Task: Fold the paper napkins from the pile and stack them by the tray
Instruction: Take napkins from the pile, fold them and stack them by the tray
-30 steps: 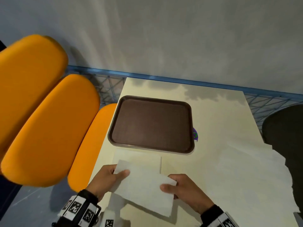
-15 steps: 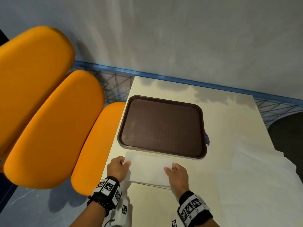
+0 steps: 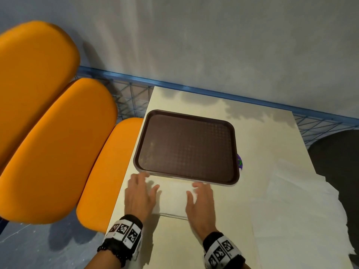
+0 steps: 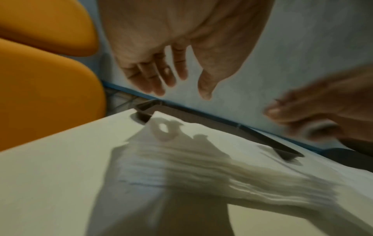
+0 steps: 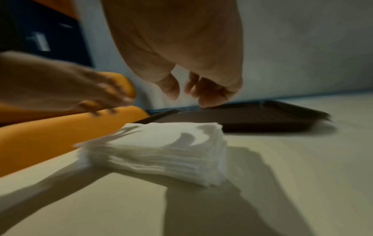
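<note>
Hands (image 3: 138,197) (image 3: 201,202), grip slack, hover beside folded napkins (image 3: 172,199) touching bare tray (image 3: 186,113).

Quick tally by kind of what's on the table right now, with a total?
Brown tray: 1
Stack of folded napkins: 1, sheets too blurred to count
Pile of unfolded napkins: 1
Purple item, mostly hidden behind the tray: 1
Total: 4

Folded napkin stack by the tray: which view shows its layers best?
The right wrist view: the folded napkin stack sits centred, side on, with its layered edges visible. The left wrist view shows the same edges smeared by motion blur. The head view shows only its flat top between the two hands, against the tray.
</note>
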`<action>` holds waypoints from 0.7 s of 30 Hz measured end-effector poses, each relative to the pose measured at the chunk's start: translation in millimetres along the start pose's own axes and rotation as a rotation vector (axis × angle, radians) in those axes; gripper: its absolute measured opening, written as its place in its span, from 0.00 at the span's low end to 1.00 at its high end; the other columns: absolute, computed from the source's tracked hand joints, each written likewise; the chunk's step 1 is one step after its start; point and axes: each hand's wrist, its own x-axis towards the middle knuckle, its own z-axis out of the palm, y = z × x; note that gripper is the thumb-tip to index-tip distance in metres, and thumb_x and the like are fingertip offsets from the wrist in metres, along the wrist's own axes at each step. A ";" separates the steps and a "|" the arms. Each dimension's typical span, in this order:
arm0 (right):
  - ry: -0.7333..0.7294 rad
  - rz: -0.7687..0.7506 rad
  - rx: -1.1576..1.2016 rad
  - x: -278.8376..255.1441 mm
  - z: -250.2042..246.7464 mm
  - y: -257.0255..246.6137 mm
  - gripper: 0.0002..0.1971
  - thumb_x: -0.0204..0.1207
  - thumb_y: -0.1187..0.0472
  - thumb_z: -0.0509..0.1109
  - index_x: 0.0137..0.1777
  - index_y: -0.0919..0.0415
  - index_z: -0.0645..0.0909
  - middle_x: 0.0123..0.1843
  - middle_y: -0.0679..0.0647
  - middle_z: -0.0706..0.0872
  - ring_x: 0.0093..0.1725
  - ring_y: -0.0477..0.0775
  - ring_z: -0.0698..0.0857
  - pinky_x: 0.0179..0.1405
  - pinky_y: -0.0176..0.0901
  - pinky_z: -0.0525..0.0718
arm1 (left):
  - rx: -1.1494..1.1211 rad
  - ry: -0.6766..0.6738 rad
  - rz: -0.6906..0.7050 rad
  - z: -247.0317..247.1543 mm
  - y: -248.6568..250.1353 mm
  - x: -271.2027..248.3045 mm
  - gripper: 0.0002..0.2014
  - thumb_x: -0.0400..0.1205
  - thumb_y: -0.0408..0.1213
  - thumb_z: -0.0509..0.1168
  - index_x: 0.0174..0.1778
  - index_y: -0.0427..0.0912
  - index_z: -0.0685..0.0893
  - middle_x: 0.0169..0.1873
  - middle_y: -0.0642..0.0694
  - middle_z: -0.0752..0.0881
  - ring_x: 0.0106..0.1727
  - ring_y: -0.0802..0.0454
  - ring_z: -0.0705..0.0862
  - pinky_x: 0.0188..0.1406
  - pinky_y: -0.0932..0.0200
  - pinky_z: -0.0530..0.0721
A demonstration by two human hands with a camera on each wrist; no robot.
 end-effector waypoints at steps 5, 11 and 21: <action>-0.455 -0.194 -0.247 -13.3 25.0 -10.1 0.31 0.87 0.60 0.62 0.87 0.56 0.56 0.90 0.54 0.49 0.88 0.58 0.55 0.86 0.49 0.54 | 0.129 -0.409 0.273 37.3 4.5 -11.7 0.24 0.87 0.37 0.62 0.80 0.51 0.69 0.84 0.48 0.66 0.85 0.47 0.62 0.84 0.51 0.60; -0.455 -0.031 -0.425 -16.9 37.2 -0.5 0.42 0.85 0.41 0.59 0.88 0.66 0.45 0.89 0.66 0.45 0.88 0.68 0.48 0.83 0.60 0.51 | 0.390 -0.514 0.192 49.4 -11.2 -12.9 0.34 0.90 0.46 0.56 0.88 0.57 0.44 0.87 0.45 0.35 0.87 0.42 0.34 0.81 0.46 0.35; -0.500 0.043 -0.315 -0.9 -9.0 12.8 0.44 0.84 0.36 0.58 0.88 0.60 0.43 0.90 0.63 0.43 0.89 0.67 0.47 0.87 0.62 0.54 | 0.585 -0.538 0.163 33.5 29.2 -8.5 0.34 0.87 0.58 0.56 0.87 0.59 0.48 0.88 0.41 0.42 0.88 0.35 0.41 0.83 0.31 0.48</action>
